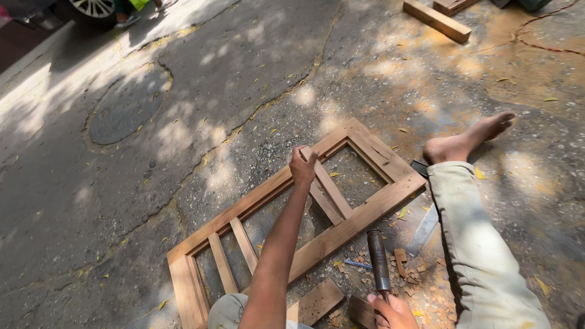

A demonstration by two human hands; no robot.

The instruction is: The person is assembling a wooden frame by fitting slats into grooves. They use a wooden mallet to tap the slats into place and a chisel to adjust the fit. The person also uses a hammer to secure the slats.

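Right hand (390, 309) is clenched around a hammer (378, 261), head resting among wood chips (420, 271). Left hand (303, 166) grasps a chisel (304, 154) on the wooden frame (359, 216), which lies flat on the pavement (183, 91). Frame looks assembled; the joint cutting seems unfinished.

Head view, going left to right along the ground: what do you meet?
Round manhole cover → wooden window frame, with the left hand gripping a crossbar → hammer held in the right hand → outstretched trouser leg with bare foot.
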